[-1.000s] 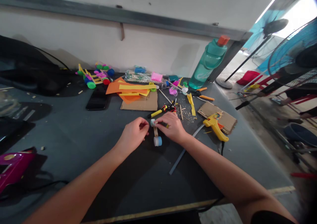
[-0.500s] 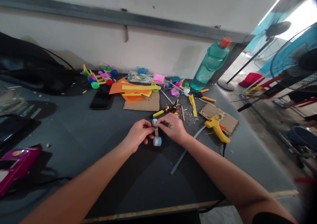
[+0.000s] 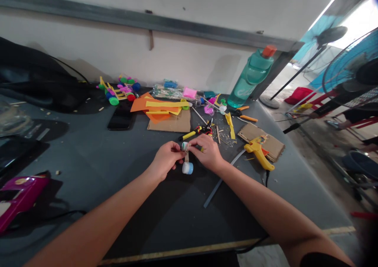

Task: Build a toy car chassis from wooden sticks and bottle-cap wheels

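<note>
**Figure.** 2 hands working over a dark gray table (image 3: 180, 223). The left hand (image 3: 165, 161) and the right hand (image 3: 207, 152) meet near the middle of the table, their fingers pinched together from opposite sides on a small teal bottle cap (image 3: 184, 146). A wooden stick (image 3: 186, 157) runs from this cap toward the person to a larger pale blue cap (image 3: 188, 168), just below the hands. To the right, a yellow glue gun (image 3: 258, 153) lies on a cardboard scrap (image 3: 261, 140), with a gray plastic strip (image 3: 224, 178) beside it. Beyond the hands are orange paper (image 3: 156, 108), a black phone (image 3: 121, 117) and a colorful toy cart (image 3: 116, 92). A teal water bottle (image 3: 251, 78) stands at the back of the table.
</note>
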`<action>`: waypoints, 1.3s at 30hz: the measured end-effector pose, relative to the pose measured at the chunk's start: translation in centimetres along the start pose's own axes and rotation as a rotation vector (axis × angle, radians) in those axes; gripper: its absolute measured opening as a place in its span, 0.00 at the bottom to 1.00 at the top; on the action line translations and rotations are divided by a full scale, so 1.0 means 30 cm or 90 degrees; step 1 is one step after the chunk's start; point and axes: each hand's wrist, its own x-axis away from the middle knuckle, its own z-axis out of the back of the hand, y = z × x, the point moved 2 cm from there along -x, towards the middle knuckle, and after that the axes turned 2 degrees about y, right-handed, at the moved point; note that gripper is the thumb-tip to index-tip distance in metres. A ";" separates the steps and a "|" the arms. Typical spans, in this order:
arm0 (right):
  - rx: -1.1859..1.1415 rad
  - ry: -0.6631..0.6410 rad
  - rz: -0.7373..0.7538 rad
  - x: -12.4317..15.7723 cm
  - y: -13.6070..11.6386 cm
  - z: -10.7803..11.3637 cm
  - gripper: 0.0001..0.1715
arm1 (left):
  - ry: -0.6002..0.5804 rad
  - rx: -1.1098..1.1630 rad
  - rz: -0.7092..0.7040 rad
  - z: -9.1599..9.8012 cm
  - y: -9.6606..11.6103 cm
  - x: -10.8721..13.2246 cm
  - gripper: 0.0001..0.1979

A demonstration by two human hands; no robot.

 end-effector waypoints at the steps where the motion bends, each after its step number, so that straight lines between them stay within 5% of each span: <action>1: 0.001 0.001 0.000 0.001 0.002 -0.001 0.03 | -0.002 0.002 0.001 0.000 -0.001 0.000 0.12; 39: 0.049 0.041 0.012 0.008 -0.017 -0.006 0.04 | -0.023 0.051 0.060 0.008 0.020 0.006 0.16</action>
